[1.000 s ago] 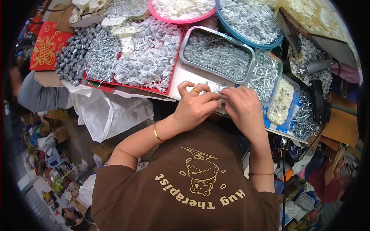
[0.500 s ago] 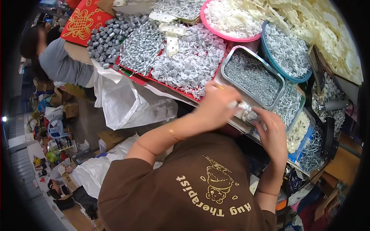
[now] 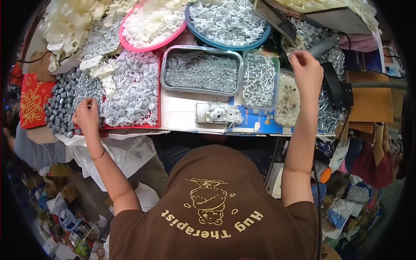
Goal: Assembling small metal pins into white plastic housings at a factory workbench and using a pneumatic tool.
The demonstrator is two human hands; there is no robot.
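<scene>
My left hand is over the small silver metal parts, beside a heap of grey metal cylinders. Its fingers are drawn together in a pinch, and anything between them is too small to make out. Raised above a tub of small cream pieces, my right hand also has its fingertips pinched, their contents hidden. Between the two hands, a white plastic piece with holes sits on a small block near the table's front edge, touched by neither hand.
A red tray holds white-headed pins. Behind the block stand a metal tray of tiny silver pins and a tub of screws. Pink and blue basins lie farther back. A black-and-grey tool is at right.
My hands, together over a white assembly before, are now far apart. The left went to the silver parts, the right up and rightward. The view has turned to face the table squarely.
</scene>
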